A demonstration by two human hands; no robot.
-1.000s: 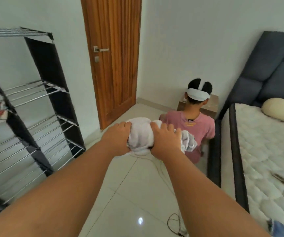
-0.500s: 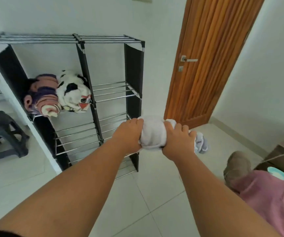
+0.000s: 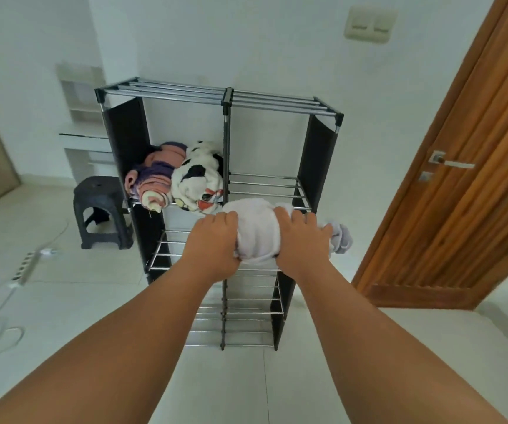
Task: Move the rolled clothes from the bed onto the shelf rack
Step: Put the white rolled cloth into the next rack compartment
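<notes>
A white rolled garment (image 3: 257, 229) is held out in front of me with both hands. My left hand (image 3: 213, 244) grips its left end and my right hand (image 3: 300, 238) grips its right part, where a loose end sticks out. The roll hangs just in front of the black and chrome shelf rack (image 3: 225, 101), level with its second tier on the right side. On the left half of that tier lie a pink and purple roll (image 3: 155, 175) and a white and black patterned roll (image 3: 199, 182). The bed is out of view.
A dark plastic stool (image 3: 101, 209) stands left of the rack. A power strip and white cable (image 3: 25, 264) lie on the tiled floor at left. A wooden door (image 3: 466, 166) is at right. The rack's right-hand tiers hold only bare bars.
My view has swung left from the bed and a seated person to face the rack. Both hands kept their grip on the white roll and carried it up to the rack.
</notes>
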